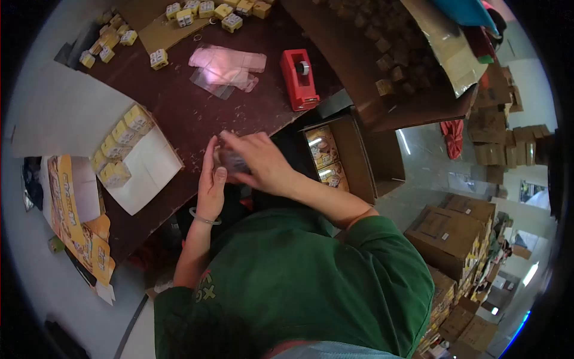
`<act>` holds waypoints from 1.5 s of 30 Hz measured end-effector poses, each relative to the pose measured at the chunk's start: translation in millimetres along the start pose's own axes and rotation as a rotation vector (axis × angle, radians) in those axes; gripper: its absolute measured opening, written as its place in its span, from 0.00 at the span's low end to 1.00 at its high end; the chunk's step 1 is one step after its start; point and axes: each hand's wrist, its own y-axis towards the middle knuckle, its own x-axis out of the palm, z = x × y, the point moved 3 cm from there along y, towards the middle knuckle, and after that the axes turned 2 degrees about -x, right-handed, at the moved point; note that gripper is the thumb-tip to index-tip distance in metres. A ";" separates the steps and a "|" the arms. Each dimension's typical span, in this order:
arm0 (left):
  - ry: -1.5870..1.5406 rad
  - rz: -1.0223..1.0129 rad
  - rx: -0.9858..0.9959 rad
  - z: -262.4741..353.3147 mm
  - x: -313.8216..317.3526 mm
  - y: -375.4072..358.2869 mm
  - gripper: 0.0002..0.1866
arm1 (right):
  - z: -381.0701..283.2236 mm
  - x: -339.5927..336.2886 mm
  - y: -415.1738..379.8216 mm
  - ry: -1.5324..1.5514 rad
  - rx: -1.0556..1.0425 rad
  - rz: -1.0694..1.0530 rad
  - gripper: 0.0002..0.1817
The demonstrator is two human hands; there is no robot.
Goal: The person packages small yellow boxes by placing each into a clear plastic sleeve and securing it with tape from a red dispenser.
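Observation:
Just off the table's front edge, my two hands face each other around a clear plastic piece [232,161], its shape partly hidden by the fingers. My left hand [212,182] holds it from the left, with fingers extended upward and the thumb against it. My right hand [262,160] curls over it from the right. Beyond the hands lie flat clear plastic pieces [230,67], overlapping on the dark table [173,99]. A red tape dispenser [297,81] stands to their right.
At left, an open white box [146,179] holds a row of small yellow-and-white boxes [122,136]. More small boxes [232,23] sit at the back. A large carton [445,48] of small items stands right; another carton [359,152] is below it. Printed orange packaging [78,215] lies far left.

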 end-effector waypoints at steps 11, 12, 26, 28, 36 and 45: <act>-0.808 -0.123 -0.367 -23.7 0.5 31.7 0.19 | 300.4 -222.2 -156.8 -1.184 1.475 0.424 0.38; -0.842 -0.152 -0.372 -25.8 1.9 33.1 0.19 | 301.5 -221.7 -158.1 -0.969 1.286 0.543 0.38; -0.580 -0.411 -0.355 21.7 29.0 48.4 0.35 | 45.2 -61.4 2.4 0.743 0.174 0.221 0.26; -0.533 -0.375 -0.329 21.0 27.5 44.6 0.34 | 40.0 -59.3 1.8 0.694 0.157 0.185 0.29; -0.194 -0.318 -0.104 34.0 11.0 31.7 0.32 | 38.2 -67.5 -3.5 0.871 0.276 0.069 0.33; -0.726 0.107 -0.161 14.4 -15.3 42.0 0.34 | 59.7 -102.8 -23.6 0.990 0.581 0.578 0.26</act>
